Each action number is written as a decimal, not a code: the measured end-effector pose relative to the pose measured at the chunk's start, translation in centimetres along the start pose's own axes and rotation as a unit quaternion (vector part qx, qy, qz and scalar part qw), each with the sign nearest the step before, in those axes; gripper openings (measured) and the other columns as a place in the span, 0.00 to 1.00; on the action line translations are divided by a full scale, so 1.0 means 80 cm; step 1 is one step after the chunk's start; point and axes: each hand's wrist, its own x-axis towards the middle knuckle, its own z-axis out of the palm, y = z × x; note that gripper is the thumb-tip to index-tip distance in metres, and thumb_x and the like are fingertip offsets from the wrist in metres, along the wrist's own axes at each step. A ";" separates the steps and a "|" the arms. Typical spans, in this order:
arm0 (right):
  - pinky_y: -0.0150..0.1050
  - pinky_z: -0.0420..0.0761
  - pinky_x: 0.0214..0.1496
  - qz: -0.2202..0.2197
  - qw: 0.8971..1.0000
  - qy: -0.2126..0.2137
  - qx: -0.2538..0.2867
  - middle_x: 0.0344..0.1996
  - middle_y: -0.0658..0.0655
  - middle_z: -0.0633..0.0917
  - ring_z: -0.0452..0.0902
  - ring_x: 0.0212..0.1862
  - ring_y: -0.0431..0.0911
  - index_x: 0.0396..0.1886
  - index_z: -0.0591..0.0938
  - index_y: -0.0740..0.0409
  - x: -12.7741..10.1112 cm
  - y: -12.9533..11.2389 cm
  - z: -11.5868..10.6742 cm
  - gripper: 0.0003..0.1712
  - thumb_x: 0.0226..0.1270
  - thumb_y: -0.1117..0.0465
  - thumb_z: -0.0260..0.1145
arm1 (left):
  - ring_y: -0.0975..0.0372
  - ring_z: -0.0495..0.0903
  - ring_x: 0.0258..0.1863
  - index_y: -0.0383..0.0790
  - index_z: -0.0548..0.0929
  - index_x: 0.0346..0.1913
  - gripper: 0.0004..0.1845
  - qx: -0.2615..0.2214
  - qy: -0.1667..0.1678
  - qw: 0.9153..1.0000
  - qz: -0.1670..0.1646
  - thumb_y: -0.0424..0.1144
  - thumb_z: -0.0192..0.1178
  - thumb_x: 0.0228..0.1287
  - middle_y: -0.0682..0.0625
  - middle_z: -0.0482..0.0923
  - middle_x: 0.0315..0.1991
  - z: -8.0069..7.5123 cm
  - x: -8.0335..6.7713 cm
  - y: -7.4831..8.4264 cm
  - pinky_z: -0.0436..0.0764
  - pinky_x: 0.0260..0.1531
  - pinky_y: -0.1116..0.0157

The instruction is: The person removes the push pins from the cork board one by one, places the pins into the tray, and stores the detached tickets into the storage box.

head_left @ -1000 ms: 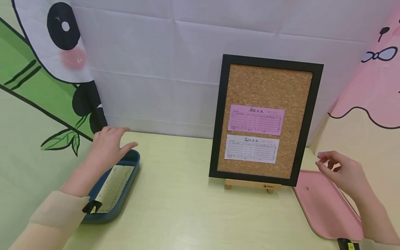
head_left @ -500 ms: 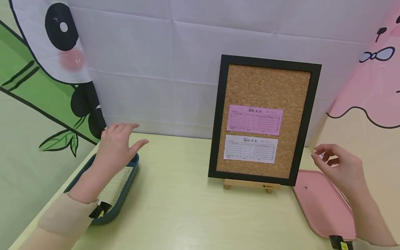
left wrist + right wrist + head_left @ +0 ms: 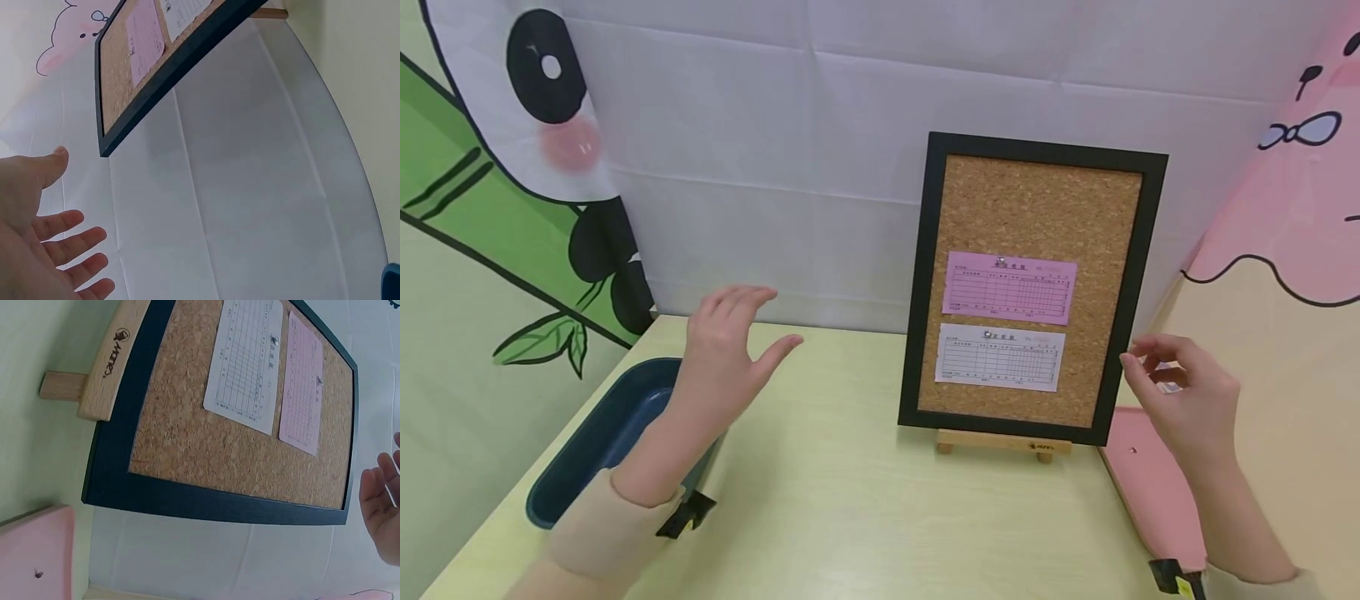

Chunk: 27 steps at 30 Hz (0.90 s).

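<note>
Right hand (image 3: 1183, 392) perhaps pinching something; contents unclear.

The left hand (image 3: 34, 237) is seen at the lower left edge, palm open, with the thumb raised and the fingers (image 3: 75, 247) spread and straight; nothing is held or touched by it. Above it, the black-framed cork board (image 3: 156, 75) is seen slanting from the top of the view down toward the hand, well apart from the fingertips. A pink slip (image 3: 145, 39) and a white slip (image 3: 187, 14) are pinned side by side on the cork. A wooden stand (image 3: 272, 12) is glimpsed at the frame's upper end. The creased white backdrop (image 3: 250, 187) fills most of the view, with the pale tabletop (image 3: 356, 75) at the right.
</note>
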 end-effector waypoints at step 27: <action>0.20 0.75 0.42 -0.043 0.998 -0.015 0.036 0.34 0.61 0.84 0.75 0.36 0.30 0.40 0.81 0.69 0.026 -0.013 0.090 0.12 0.53 0.74 0.69 | 0.53 0.60 0.65 0.38 0.74 0.58 0.31 -0.179 -0.038 0.981 -0.059 0.45 0.71 0.52 0.46 0.66 0.64 0.094 0.018 0.063 0.63 0.62 0.51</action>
